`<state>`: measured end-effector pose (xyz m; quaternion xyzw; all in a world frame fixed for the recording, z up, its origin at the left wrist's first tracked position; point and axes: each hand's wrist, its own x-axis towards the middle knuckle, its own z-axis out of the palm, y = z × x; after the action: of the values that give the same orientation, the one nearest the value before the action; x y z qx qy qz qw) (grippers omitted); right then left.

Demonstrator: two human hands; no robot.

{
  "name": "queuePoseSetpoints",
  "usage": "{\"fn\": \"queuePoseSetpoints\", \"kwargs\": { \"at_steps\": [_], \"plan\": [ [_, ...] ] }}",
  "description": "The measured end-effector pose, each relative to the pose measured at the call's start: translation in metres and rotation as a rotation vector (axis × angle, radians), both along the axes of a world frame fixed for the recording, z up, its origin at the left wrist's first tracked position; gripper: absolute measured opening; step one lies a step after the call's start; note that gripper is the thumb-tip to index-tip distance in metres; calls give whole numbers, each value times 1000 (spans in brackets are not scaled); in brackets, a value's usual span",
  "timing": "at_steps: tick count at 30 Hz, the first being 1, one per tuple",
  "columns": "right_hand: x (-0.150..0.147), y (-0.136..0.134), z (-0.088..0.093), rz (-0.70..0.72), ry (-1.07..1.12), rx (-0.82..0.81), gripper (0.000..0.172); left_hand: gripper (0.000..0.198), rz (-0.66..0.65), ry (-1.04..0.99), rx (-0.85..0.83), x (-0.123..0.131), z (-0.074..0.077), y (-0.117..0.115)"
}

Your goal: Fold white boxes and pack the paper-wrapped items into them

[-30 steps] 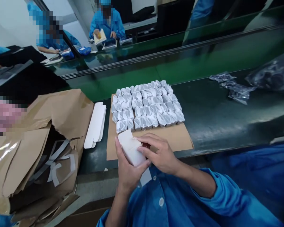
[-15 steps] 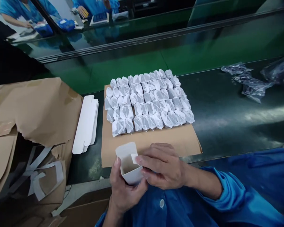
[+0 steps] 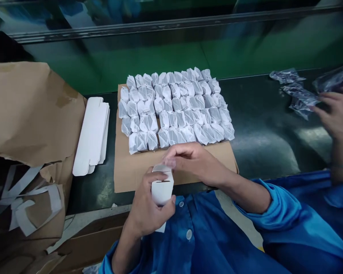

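Left grip holds 1 white box; right grip touches its flap.

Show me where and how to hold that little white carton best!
Probably grip the white carton round its side walls, coming from the left, as the left hand does: the long, narrow body fits between thumb and fingers, leaving the top flap for the right hand.

Wrapped pieces lie on cardboard behind the box.

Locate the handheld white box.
In the head view, the white box is just left of centre, gripped in the left hand, near the cardboard sheet.
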<state>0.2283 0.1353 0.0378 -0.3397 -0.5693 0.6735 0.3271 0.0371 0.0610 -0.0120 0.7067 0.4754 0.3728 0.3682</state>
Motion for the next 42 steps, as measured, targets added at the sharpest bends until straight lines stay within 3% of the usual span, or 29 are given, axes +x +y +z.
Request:
{"fn": "queuePoseSetpoints", "kwargs": {
  "at_steps": [4,7,12,14,17,21,27,30,33,34,36,37,39,42],
  "plan": [
    [-10,-11,-8,-49,-7,-21,17,52,66,105,93,3,-3,2],
    [-13,-17,-15,-108,12,-42,18,66,125,70,152,9,-8,-2],
    [-12,-17,-18,-113,57,-27,14,107,181,-25,106,13,-15,-8],
    [-12,-19,-18,-116,17,59,8,110,170,54,60,11,-15,-9],
    [-14,-26,-22,-130,-98,345,13,103,140,158,10,7,-13,-8],
    [-24,-39,-38,-311,-94,722,14,99,63,169,-14,5,-10,-6],
    [-36,-47,-49,-462,-186,880,13,97,97,97,-59,7,-13,-10],
    [-36,-52,-48,-362,-186,782,22,86,200,-11,-87,4,-15,-10],
    [-37,-62,-47,-222,-294,440,70,68,551,-322,-64,-3,-15,-3],
    [-38,-63,-47,-141,-344,325,77,61,668,-418,-26,-7,-15,0],
    [-39,-61,-42,43,-425,186,67,53,821,-431,118,-18,-14,4],
    [-39,-56,-38,128,-461,159,60,55,842,-321,222,-26,-14,4],
    [-38,-39,-25,264,-542,168,53,73,731,64,444,-43,-13,1],
    [-37,-4,1,497,-643,387,48,82,253,643,562,-69,-14,-4]
  ]
}}
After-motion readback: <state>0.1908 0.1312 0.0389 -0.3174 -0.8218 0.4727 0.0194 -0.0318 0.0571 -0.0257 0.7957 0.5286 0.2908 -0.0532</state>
